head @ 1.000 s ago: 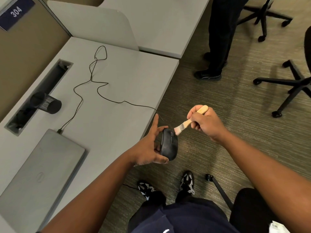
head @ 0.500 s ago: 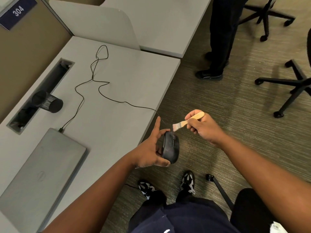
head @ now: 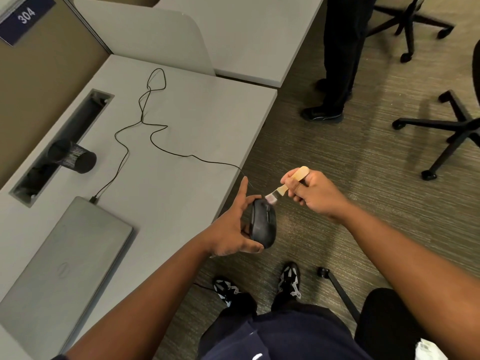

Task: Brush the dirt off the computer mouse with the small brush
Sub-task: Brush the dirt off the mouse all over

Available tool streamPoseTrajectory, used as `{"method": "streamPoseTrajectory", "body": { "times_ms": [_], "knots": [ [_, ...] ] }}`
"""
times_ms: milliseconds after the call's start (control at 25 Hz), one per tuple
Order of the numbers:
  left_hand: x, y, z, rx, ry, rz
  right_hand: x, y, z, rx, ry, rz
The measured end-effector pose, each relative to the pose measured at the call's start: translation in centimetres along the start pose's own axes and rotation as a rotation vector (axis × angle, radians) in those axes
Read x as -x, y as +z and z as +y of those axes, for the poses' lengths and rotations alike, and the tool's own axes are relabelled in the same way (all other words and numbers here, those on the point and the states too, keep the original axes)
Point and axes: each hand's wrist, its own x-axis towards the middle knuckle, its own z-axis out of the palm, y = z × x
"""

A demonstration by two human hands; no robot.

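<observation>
A black computer mouse is held in the air just off the desk's right edge, gripped by my left hand with thumb below and fingers behind; the index finger points up. My right hand pinches the wooden handle of a small brush. Its pale bristles touch the front top end of the mouse. The mouse's thin black cable trails over the grey desk to the laptop.
A closed grey laptop lies at the desk's near left. A black mesh cup lies by the cable slot. Another person's legs stand at the far side; office chair bases sit on the carpet to the right.
The brush lifted off the mouse half a second ago and has come back down; its bristles now touch the mouse's front end. My left hand holds the mouse almost still.
</observation>
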Motion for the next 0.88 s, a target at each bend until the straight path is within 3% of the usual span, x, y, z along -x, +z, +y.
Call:
{"method": "streamPoseTrajectory", "body": {
  "times_ms": [240, 440, 680, 880],
  "knots": [
    [-0.1, -0.1, 0.6, 0.011, 0.017, 0.075, 0.9, 0.5, -1.1, -0.149, -0.154, 0.053],
    [-0.2, -0.1, 1.2, 0.037, 0.051, 0.102, 1.4, 1.3, -2.1, -0.146, -0.213, -0.021],
    [0.3, 0.4, 1.9, 0.039, 0.099, 0.137, 1.6, 1.7, -2.2, -0.024, -0.35, 0.154],
    [0.4, -0.1, 2.2, 0.029, 0.092, 0.163, 2.4, 1.7, -3.2, -0.175, -0.413, 0.171]
  ]
}}
